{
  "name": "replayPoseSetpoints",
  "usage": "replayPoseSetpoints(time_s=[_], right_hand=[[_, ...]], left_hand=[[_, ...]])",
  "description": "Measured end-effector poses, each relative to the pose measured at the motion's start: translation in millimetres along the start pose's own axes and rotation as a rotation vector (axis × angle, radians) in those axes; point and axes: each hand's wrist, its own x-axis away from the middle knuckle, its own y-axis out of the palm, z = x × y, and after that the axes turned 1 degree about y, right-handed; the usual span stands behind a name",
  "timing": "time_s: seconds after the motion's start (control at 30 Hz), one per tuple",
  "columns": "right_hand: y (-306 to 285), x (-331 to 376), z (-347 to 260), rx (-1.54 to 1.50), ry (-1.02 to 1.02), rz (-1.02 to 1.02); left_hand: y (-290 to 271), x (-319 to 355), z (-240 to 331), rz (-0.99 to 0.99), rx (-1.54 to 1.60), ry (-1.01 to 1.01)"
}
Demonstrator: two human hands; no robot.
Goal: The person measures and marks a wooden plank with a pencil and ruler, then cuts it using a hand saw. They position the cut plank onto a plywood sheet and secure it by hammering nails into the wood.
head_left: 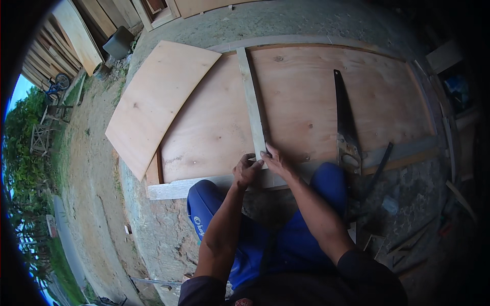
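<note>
A large plywood sheet (pixel 306 102) lies flat on a concrete floor in front of my knees. A narrow wooden strip (pixel 251 97) runs across it from the far edge to the near edge. My left hand (pixel 246 171) rests curled at the strip's near end, fingertips touching it. My right hand (pixel 274 160) presses on the same end from the right, and seems to pinch something small and dark against the wood; I cannot tell what. Both hands sit over a grey board (pixel 173 188) under the sheet's near edge.
A hand saw (pixel 346 127) lies on the plywood to the right, handle toward me. A smaller plywood panel (pixel 153 102) overlaps the sheet's left corner. Stacked planks (pixel 76 35) and a grey bucket (pixel 118 43) stand at the far left. Scrap wood litters the floor at right.
</note>
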Motion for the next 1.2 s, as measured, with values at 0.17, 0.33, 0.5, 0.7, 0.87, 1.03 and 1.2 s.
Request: replayPoseSetpoints(time_s=[0.17, 0.33, 0.5, 0.7, 0.87, 1.03, 1.2], right_hand=[[11.7, -37.8, -11.1, 0.121, 0.069, 0.211], [13.1, -34.8, -19.8, 0.028, -0.087, 0.271], [7.0, -27.5, -36.4, -0.018, -0.061, 0.259], [-0.7, -28.6, -37.4, -0.070, -0.051, 0.237], [-4.9, -27.5, -41.6, 0.004, -0.022, 0.230], [-7.5, -26.8, -47.6, -0.073, -0.026, 0.206], [-1.5, -27.9, -39.2, -0.130, 0.020, 0.191]], left_hand=[[6.1, -2.4, 11.9, 0.007, -0.164, 0.114], [0.9, 6.7, 9.5, -0.113, -0.413, 0.222], [-4.0, 2.9, 2.2, -0.170, -0.458, 0.278], [1.7, 4.5, 7.1, -0.131, -0.453, 0.350], [0.0, 4.7, 7.4, -0.140, -0.453, 0.338], [0.0, 4.7, 5.5, -0.134, -0.469, 0.316], [0.5, 7.2, 12.7, -0.165, -0.460, 0.306]])
